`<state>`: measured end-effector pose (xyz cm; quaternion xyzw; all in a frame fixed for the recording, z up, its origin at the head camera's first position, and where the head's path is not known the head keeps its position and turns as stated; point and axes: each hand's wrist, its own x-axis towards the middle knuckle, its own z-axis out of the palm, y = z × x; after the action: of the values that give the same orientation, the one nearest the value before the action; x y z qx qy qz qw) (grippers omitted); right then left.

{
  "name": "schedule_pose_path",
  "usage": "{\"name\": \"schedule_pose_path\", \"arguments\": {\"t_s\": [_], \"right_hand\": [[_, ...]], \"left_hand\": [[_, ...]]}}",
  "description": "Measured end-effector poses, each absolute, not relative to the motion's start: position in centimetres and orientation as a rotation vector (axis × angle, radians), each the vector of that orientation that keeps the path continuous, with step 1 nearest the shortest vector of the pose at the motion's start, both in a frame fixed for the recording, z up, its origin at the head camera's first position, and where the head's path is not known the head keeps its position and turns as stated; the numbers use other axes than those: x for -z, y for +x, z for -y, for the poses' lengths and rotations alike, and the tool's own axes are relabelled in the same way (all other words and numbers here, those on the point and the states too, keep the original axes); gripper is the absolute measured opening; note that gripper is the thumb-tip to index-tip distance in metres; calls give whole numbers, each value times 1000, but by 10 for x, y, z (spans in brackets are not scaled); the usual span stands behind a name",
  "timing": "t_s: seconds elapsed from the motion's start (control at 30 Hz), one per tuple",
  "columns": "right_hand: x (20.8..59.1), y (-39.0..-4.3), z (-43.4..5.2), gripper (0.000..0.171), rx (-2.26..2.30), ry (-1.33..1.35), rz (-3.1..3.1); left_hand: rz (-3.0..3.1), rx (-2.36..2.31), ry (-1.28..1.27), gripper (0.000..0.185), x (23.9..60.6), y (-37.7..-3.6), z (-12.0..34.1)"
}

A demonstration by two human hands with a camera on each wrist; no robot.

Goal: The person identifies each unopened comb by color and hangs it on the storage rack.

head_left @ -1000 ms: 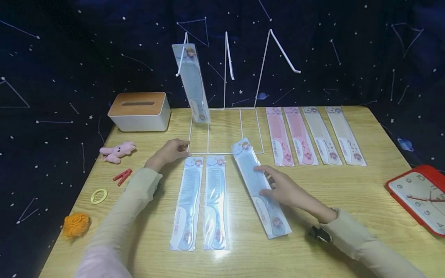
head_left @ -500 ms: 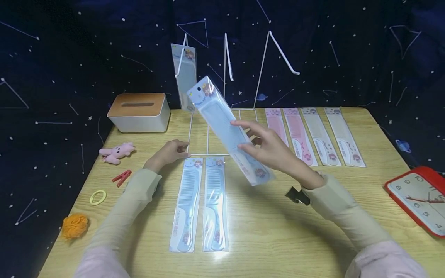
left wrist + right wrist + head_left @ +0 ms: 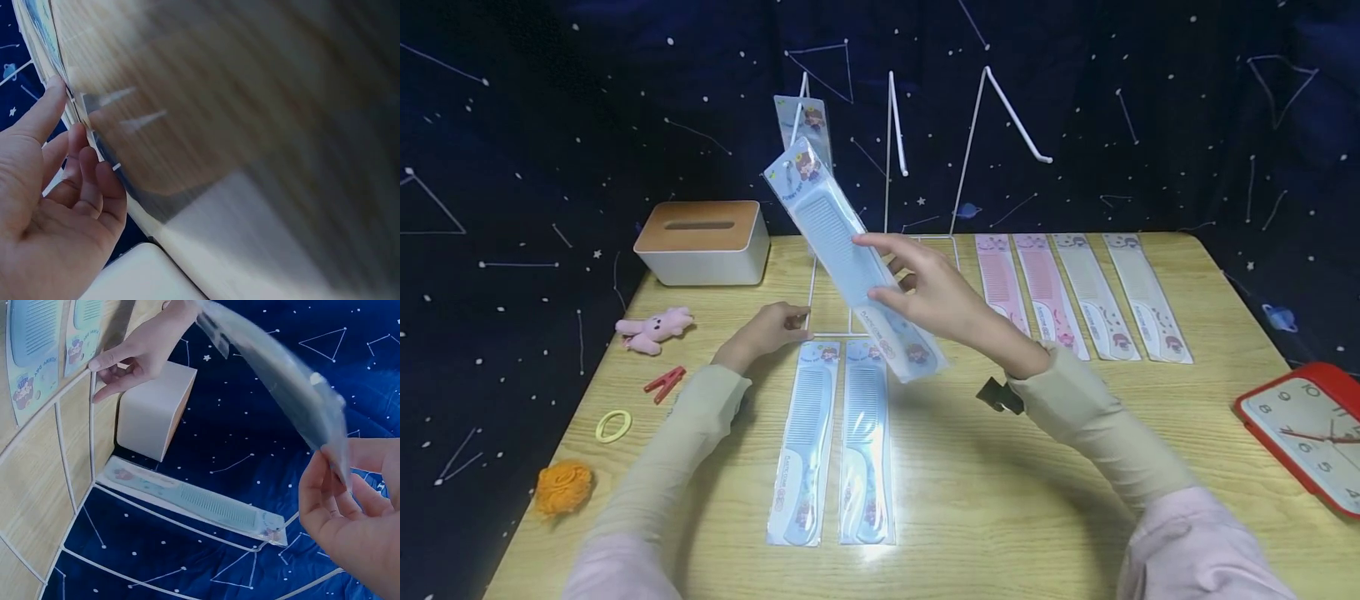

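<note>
The right hand (image 3: 936, 296) holds a long blue plastic comb sealed in a glossy clear sleeve with a cartoon header card (image 3: 850, 258), its thumb and fingers pinched on the sleeve's middle. The packet is in the air above the table, tilted, its header end up and left by the leftmost hook of the thin white wire display stand (image 3: 887, 167). A matching blue packaged comb (image 3: 808, 121) hangs on that hook, mostly hidden behind the held one.

The left hand (image 3: 763, 329) rests on the pale wood-grain table (image 3: 1000, 492), fingers loosely curled, fingertips against the front left corner of the stand's wire base; it grips nothing. Just beside it lie two more blue combs in shiny sleeves (image 3: 835, 442), flat and parallel.

Half a second ago the held packet was lower and further right; it has since gone up and left towards the hook. A second ago it lay on the table under that hand. The left hand has not moved.

On the right of the table lie two pink and two cream packaged combs (image 3: 1075, 292) in a row. At the far left stands a white tissue box with a wooden lid (image 3: 700, 242); nearer are a pink plush rabbit (image 3: 651, 327), a red peg (image 3: 662, 382), a yellow hair ring (image 3: 613, 424) and an orange woolly pompom (image 3: 563, 486). A red-framed clock (image 3: 1311, 429) lies at the right edge. A dark blue cloth printed with white constellations (image 3: 550, 100) hangs behind.
</note>
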<state>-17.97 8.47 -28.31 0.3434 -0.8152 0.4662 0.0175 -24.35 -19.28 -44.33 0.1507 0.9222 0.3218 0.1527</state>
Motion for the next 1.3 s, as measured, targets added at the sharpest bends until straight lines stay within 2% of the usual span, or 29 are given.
{"name": "schedule_pose_path", "arguments": {"t_s": [0.37,0.73,1.07,1.3], "right_hand": [[293,-214,-67,56,-1446,956,2594],[320,-262,-47,55,-1710,884,2598],[334,-274,-40,66,-1651,905,2707],[340,-267,-48,62,-1623,894,2727]], "left_hand": [[-2650,-897,444,57,439,-241,193],[-2651,-917,441,56,443,-241,192],[-2644,-906,436,57,443,-243,191],[-2624,-905,433,57,438,-241,191]]}}
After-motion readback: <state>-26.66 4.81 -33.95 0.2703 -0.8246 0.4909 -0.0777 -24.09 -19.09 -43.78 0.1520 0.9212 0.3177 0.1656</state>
